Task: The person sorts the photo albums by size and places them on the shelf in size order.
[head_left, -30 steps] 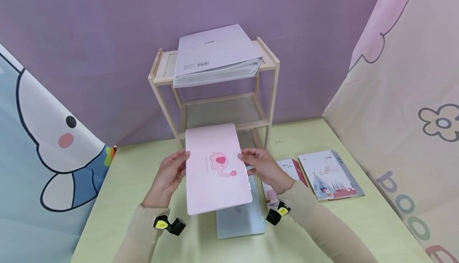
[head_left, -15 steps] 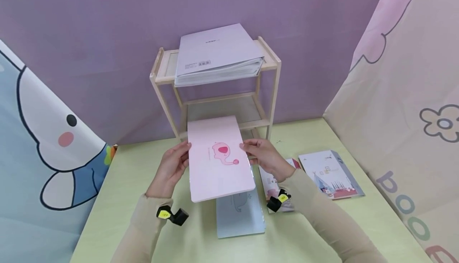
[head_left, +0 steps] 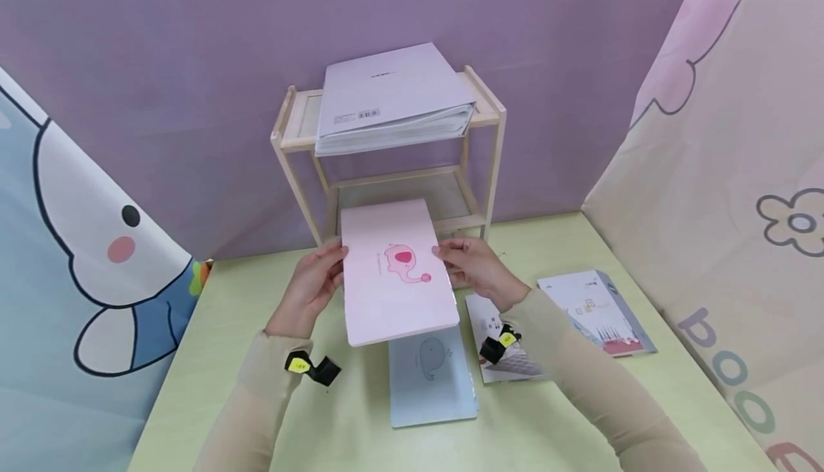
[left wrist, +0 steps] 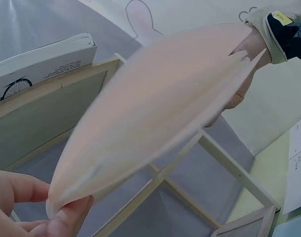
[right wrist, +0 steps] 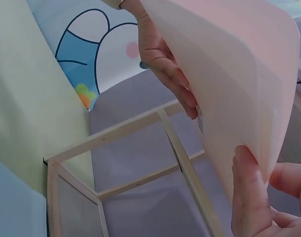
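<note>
A pink notebook with an elephant drawing is held up before the wooden shelf, its far end at the height of the middle tier. My left hand pinches its left edge between thumb and fingers. On the opposite edge my right hand pinches it the same way. In the left wrist view the covers of the pink notebook bow apart a little. Below it on the table lies a light blue notebook with a whale drawing, its far part hidden.
A thick stack of large pale books lies on the shelf's top tier. Two illustrated booklets, a near one and a farther one, lie on the table's right, partly behind the right forearm. A purple backdrop hangs behind the shelf.
Both hands have carried the pink notebook forward and slightly right, closer to the shelf. More of the blue notebook shows beneath it. The grip on both edges is the same.
</note>
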Tool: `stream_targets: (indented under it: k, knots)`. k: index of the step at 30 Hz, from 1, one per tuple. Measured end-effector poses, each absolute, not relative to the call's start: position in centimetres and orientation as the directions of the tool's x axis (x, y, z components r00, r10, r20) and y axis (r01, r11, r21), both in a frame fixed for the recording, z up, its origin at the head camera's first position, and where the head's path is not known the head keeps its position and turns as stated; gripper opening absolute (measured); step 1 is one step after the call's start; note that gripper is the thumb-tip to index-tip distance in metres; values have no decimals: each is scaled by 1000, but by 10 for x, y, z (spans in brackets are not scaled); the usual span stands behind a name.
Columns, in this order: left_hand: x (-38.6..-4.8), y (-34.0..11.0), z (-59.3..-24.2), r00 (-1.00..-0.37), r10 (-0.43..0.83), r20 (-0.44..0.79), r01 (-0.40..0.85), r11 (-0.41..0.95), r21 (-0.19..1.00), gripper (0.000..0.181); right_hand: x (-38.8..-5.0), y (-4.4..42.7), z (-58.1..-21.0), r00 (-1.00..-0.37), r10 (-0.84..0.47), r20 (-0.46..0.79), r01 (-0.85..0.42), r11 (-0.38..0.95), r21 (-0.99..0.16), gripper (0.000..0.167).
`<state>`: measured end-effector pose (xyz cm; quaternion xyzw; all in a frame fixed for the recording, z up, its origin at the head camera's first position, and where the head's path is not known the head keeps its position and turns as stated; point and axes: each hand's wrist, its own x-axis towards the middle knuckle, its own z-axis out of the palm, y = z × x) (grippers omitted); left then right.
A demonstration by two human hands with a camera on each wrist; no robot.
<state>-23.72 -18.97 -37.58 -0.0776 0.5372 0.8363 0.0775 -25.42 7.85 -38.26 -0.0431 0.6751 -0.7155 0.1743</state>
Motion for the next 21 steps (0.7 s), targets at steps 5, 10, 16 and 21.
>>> stream_targets:
  k: [5, 10, 16, 21]
  knots:
    - [-244, -189, -374, -974, 38, -223, -220, -381, 898, 47, -263, 77, -380, -940, -303, -158, 171, -18, -985, 30]
    - [-251, -190, -371, -973, 17, -232, -223, -345, 912, 46, -270, 76, -377, -930, -325, -169, 185, -17, -983, 33]
    - [-259, -187, -367, -981, 32, -194, -193, -332, 923, 49, -279, 79, -371, -939, -311, -143, 132, 58, -990, 33]
    - [-265, -185, -364, -981, 24, -195, -192, -317, 929, 48, -286, 78, -367, -947, -280, -158, 125, 131, -983, 35]
